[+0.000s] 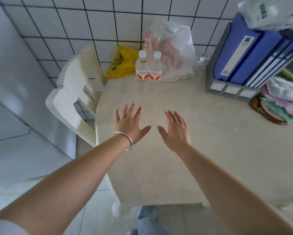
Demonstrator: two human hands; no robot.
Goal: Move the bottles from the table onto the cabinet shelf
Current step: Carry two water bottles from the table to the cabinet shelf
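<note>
Both hands hover palm-down over the desk (201,167), fingers spread and holding nothing: the left hand (129,123), with a bangle (125,140) at its wrist, and the right hand (175,128) just beside it. Ahead, 2 bottles (148,72) stand upright and touching each other near the desk's far edge, in front of a white plastic bag (178,51) and beside a yellow bag (123,61). Neither bottle is grasped, so the task looks barely begun; both remain to be moved. No cabinet shelf is identifiable here.
</note>
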